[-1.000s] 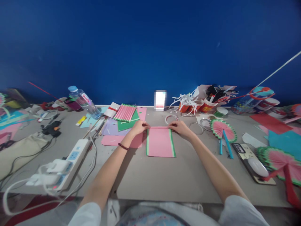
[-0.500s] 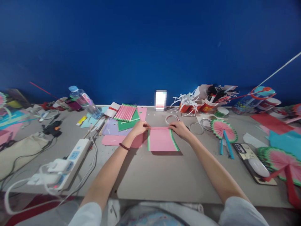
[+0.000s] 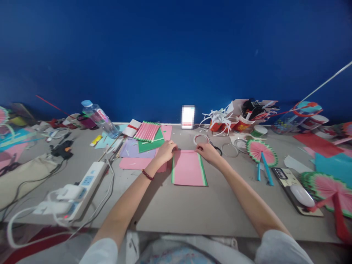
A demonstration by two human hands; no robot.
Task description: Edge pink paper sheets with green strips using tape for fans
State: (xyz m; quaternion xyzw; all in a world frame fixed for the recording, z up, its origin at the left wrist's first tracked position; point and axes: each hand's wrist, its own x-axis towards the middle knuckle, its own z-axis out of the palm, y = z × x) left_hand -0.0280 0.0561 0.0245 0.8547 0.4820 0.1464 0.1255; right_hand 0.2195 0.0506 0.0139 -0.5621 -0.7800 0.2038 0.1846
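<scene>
A pink paper sheet point(image 3: 188, 169) with green and white strips along its two long sides lies flat on the grey table point(image 3: 192, 209). My left hand point(image 3: 165, 150) pinches its far left corner. My right hand point(image 3: 207, 151) pinches its far right corner. The fingers of both hands are closed on the sheet's far edge, which looks folded over. A dark red bead bracelet point(image 3: 147, 175) circles my left wrist.
A pleated pink stack point(image 3: 146, 131) on green paper and a water bottle point(image 3: 98, 118) lie to the left. A power strip point(image 3: 82, 187) with cables sits nearer left. Tape rings point(image 3: 200, 139), a paper fan point(image 3: 260, 153), a phone point(image 3: 295, 189) and cups point(image 3: 242, 124) are right.
The sheet's near edge lifted half a second ago and now lies flat again. Both hands shifted slightly toward me along the far edge.
</scene>
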